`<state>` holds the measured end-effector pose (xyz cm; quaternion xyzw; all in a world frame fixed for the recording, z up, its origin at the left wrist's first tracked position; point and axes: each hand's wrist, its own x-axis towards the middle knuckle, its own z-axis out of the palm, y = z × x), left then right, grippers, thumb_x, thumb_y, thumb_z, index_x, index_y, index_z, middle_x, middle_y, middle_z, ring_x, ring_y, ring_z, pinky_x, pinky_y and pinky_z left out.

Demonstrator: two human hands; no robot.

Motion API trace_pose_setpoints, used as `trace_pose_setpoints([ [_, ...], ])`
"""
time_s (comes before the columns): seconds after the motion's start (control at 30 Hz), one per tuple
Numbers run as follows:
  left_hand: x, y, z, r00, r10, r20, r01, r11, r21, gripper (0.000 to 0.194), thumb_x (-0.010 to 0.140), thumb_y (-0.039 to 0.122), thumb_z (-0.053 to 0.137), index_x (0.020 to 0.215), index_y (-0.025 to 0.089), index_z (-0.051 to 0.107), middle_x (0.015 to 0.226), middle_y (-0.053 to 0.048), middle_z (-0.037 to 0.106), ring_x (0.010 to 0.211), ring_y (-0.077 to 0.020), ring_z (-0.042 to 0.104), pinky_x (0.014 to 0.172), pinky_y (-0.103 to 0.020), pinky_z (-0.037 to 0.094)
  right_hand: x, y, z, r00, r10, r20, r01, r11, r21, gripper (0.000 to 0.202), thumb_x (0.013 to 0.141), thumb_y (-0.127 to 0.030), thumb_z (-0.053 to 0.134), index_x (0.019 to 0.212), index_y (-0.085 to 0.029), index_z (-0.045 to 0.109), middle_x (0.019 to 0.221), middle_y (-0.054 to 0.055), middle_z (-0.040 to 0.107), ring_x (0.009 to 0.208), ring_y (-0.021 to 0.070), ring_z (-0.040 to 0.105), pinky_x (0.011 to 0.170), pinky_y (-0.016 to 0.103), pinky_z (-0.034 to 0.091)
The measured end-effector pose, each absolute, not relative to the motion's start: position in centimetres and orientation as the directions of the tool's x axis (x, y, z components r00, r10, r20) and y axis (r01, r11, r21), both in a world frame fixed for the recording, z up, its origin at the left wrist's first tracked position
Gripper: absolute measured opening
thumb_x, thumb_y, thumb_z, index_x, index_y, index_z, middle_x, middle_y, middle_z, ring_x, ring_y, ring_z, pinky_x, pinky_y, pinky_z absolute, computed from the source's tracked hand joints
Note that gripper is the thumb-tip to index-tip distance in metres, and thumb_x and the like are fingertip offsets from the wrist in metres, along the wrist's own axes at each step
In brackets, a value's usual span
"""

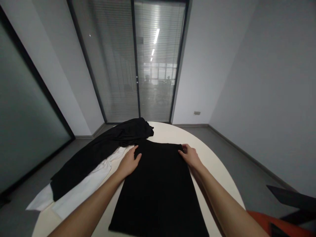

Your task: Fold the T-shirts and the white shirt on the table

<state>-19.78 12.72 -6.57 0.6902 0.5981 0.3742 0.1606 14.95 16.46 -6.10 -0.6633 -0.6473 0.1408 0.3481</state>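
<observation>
The smooth black cloth garment [161, 187] lay flat on the round cream surface [217, 171], beside a heap of black fabric [98, 148] draped over white cloth [84, 189], and I saw no box or basket holding any of it. The left hand [128, 162], its thumb spread from loosely curved fingers, rested at the garment's upper left edge, while the right hand [191, 156] pinched its far right corner between thumb and fingers.

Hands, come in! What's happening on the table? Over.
Left hand open on black cloth, near far left corner. Right hand at far right corner. Cloth flat. Black garment crowds far left corner. Over.
</observation>
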Motion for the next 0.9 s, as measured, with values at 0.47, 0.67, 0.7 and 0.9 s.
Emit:
trace_pose_setpoints([
  [0.47, -17.8, 19.4, -3.4, -0.142, 0.986, -0.084, 0.371, 0.132, 0.919, 0.025, 0.077, 0.024, 0.069, 0.100, 0.015, 0.067, 0.087, -0.008, 0.075, 0.081, -0.0228, 0.072, 0.071, -0.028, 0.055, 14.1, 15.9, -4.3, 0.007, 0.969, 0.245, 0.283, 0.233, -0.930, 0.054, 0.063, -0.018, 0.048, 0.117, -0.022, 0.056, 0.099, 0.003, 0.066, 0.092, 0.0186, 0.062, 0.081, 0.031, 0.049],
  [0.67, -17.7, 18.3, -0.1, 0.036, 0.993, -0.109, 0.262, 0.095, 0.960, 0.016, 0.067, 0.015, 0.061, 0.081, 0.014, 0.067, 0.075, -0.006, 0.072, 0.074, -0.0215, 0.070, 0.067, -0.028, 0.053, 13.8, 14.6, -2.1, -0.138, 0.966, 0.217, 0.352, 0.253, -0.901, 0.044, 0.072, -0.028, 0.059, 0.114, -0.019, 0.064, 0.107, 0.006, 0.071, 0.101, 0.0231, 0.064, 0.091, 0.035, 0.049],
  [0.7, -17.8, 18.1, 0.4, 0.058, 0.993, -0.105, 0.263, 0.086, 0.961, 0.016, 0.065, 0.014, 0.061, 0.079, 0.014, 0.067, 0.074, -0.005, 0.071, 0.073, -0.0211, 0.069, 0.067, -0.028, 0.052, 13.9, 14.5, -1.8, -0.146, 0.964, 0.222, 0.383, 0.262, -0.886, 0.040, 0.074, -0.032, 0.062, 0.111, -0.018, 0.066, 0.105, 0.006, 0.072, 0.099, 0.0235, 0.065, 0.090, 0.036, 0.049],
  [0.9, -19.5, 16.0, 2.7, 0.113, 0.993, -0.042, 0.356, -0.001, 0.934, 0.023, 0.051, 0.009, 0.069, 0.074, 0.014, 0.071, 0.067, 0.000, 0.065, 0.072, -0.0190, 0.061, 0.068, -0.027, 0.047, 15.3, 13.4, -0.2, -0.146, 0.923, 0.355, 0.685, 0.353, -0.637, 0.026, 0.080, -0.040, 0.065, 0.096, -0.022, 0.073, 0.100, 0.007, 0.073, 0.098, 0.0262, 0.063, 0.091, 0.038, 0.045],
])
